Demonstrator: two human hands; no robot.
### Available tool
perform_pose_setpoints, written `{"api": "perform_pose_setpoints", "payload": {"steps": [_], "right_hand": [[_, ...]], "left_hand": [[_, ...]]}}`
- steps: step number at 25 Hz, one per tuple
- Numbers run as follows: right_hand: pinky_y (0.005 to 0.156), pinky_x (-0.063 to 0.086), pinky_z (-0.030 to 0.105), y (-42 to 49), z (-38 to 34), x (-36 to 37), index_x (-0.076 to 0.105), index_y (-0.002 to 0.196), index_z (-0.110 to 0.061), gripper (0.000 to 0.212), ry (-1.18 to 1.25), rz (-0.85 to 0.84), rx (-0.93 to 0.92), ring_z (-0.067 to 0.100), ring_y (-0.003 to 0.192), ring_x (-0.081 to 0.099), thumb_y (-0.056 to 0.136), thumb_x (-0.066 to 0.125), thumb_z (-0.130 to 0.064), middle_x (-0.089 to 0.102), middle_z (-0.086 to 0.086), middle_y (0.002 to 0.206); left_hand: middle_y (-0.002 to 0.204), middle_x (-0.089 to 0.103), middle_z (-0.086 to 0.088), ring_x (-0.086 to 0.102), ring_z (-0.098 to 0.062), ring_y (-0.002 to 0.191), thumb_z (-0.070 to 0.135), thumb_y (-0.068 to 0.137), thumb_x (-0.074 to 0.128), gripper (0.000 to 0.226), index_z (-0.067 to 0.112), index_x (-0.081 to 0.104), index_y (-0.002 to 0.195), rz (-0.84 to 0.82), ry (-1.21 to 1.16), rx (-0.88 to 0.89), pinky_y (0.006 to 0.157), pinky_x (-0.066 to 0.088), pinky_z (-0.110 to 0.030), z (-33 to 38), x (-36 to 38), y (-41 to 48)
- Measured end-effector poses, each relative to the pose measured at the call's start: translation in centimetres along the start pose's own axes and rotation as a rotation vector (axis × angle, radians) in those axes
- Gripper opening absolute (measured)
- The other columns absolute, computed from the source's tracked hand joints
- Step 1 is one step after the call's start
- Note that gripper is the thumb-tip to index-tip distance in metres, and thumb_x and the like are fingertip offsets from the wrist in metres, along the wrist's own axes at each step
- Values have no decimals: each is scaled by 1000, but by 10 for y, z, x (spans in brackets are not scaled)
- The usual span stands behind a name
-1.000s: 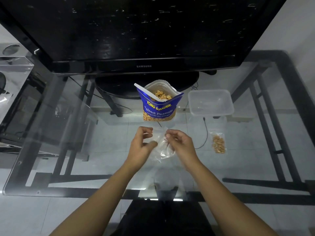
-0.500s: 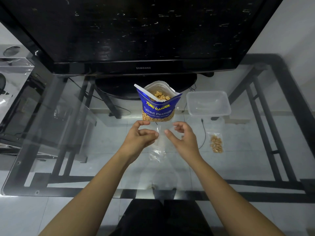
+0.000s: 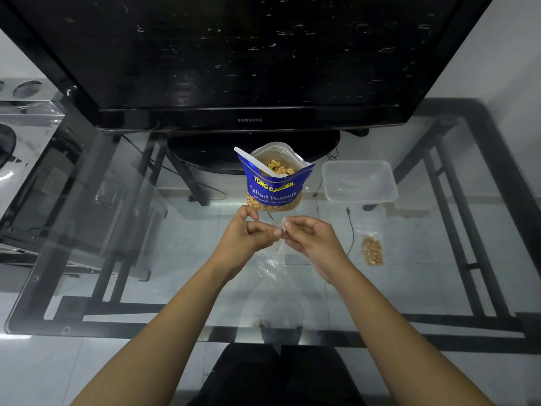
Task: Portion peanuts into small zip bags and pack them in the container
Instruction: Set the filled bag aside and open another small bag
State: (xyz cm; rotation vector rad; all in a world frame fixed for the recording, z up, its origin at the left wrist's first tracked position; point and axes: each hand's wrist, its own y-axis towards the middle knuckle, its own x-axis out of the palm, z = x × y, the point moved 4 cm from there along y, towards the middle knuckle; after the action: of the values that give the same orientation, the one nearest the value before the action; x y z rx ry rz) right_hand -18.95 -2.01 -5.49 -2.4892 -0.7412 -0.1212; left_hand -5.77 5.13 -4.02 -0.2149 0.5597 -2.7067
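Observation:
An empty clear zip bag [image 3: 273, 259] hangs between my hands above the glass table. My left hand [image 3: 246, 235] and my right hand [image 3: 310, 241] both pinch its top edge, fingertips close together. Just beyond them stands an open blue bag of salted peanuts [image 3: 273, 189] with a white spoon [image 3: 257, 162] sticking out of it. To its right sits an empty clear plastic container [image 3: 360, 183]. In front of the container lies a small zip bag filled with peanuts [image 3: 372, 249].
A large black television [image 3: 234, 68] on its stand fills the back of the glass table [image 3: 146, 259]. A black cable [image 3: 351, 230] runs under the glass near the filled bag. The table's black frame shows through the top. A clear case stands off to the left.
My right hand let go of the zip bag for a moment, then came back to pinch its top beside the left. The bag now hangs straight down instead of crumpled between my hands.

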Motion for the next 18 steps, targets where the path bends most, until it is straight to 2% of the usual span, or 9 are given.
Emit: {"api": "perform_pose_setpoints", "payload": {"steps": [2,4,6,8,11,14,16,18], "right_hand": [[72,55,20,0,-3,0,66,97,-13,12,-102,5,-40,13,83,71,85,66,-15,72,6,88],[71,55,22,1,-11,-2,66,97,-14,14,-402,75,-152,12,80,69,84,68,-17,72,3,85],[71,55,23,1,-21,1,67,95,-13,14,-704,117,-289,12,75,67,82,68,-18,70,1,83],[71,54,22,1,-29,5,69,95,-12,15,-817,92,-337,11,74,66,82,68,-18,68,-1,82],[72,54,24,4,-38,6,71,96,-13,16,-764,12,-278,11,79,65,82,69,-18,68,-1,86],[74,56,28,9,-42,5,71,96,-14,15,-692,-79,-202,12,80,66,81,69,-16,70,0,84],[78,55,28,13,-43,2,67,103,-15,18,-623,-84,-194,12,84,67,86,64,-18,68,-3,90],[84,48,20,15,-42,-6,59,117,-20,31,-564,-109,-224,6,101,61,88,58,-9,62,-9,107]], "left_hand": [[85,73,-9,68,-24,82,5,81,67,35,21,37,90,21,32,20,75,54,-29,1,0,-1],[84,69,-8,66,-20,77,4,83,65,34,25,38,85,82,243,146,72,55,-26,4,1,-2],[82,61,-1,60,-15,75,3,83,62,28,24,44,83,147,545,347,67,50,-14,9,2,-3],[89,53,3,54,-9,80,3,82,61,12,13,60,87,148,738,519,66,43,-3,12,4,-3],[94,59,-4,50,1,81,13,82,56,19,8,73,90,24,911,623,65,40,0,15,-1,-1],[97,65,-5,54,-1,84,24,76,41,41,6,73,94,-133,959,644,72,48,-10,22,-5,-2],[97,66,-5,55,-2,88,23,78,46,37,6,73,96,-140,990,698,77,48,-10,28,-8,1],[94,66,-3,55,-3,92,18,83,60,21,6,73,94,-49,948,745,76,44,-4,32,-13,7]]}}
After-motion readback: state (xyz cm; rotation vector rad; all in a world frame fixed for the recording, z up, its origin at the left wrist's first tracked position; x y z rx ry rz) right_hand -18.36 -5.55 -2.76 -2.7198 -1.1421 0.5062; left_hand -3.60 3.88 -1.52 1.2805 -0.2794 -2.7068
